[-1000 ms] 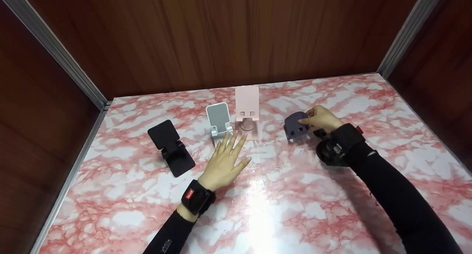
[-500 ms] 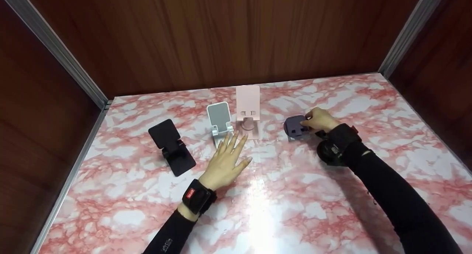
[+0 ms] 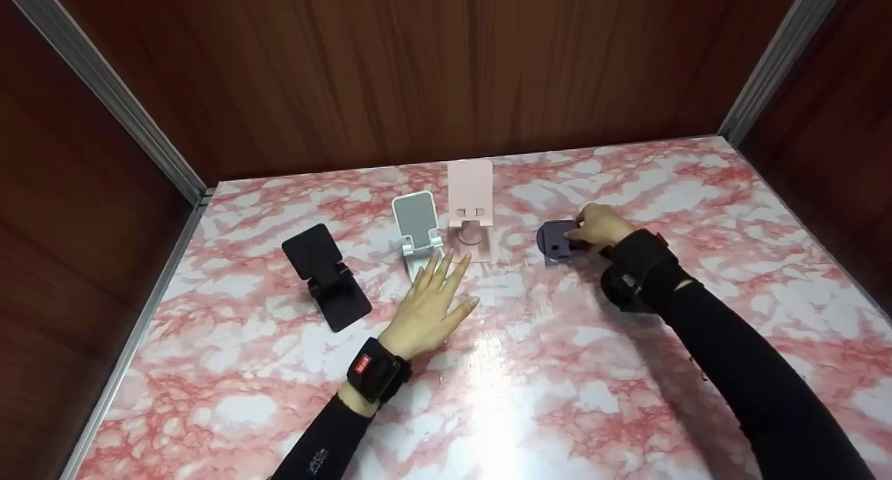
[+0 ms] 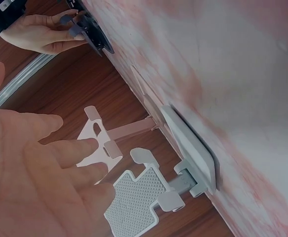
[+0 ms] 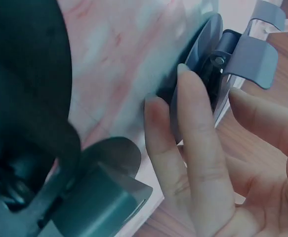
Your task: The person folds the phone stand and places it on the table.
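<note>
My right hand [image 3: 603, 226] pinches the edge of a purple phone stand [image 3: 557, 240] with thumb and fingers. In the right wrist view this stand's hinge and lipped plate [image 5: 255, 59] show above its round base, low over the table. My left hand [image 3: 421, 316] has its fingers spread and holds nothing. Its fingertips lie just in front of a white phone stand [image 3: 416, 217] with a grey pad. A pink phone stand [image 3: 470, 191] stands upright right behind and beside the white one.
A black phone stand [image 3: 313, 253] lies unfolded at the left. Below my right wrist is a dark stand-like object [image 5: 102, 197], partly hidden by the wrist in the head view. Wooden panels [image 3: 432, 69] wall the back and sides of the marbled table [image 3: 230, 368].
The purple phone stand's plate has tilted down flatter toward its base, with my right hand shifting slightly along with it. My left hand has stayed in place.
</note>
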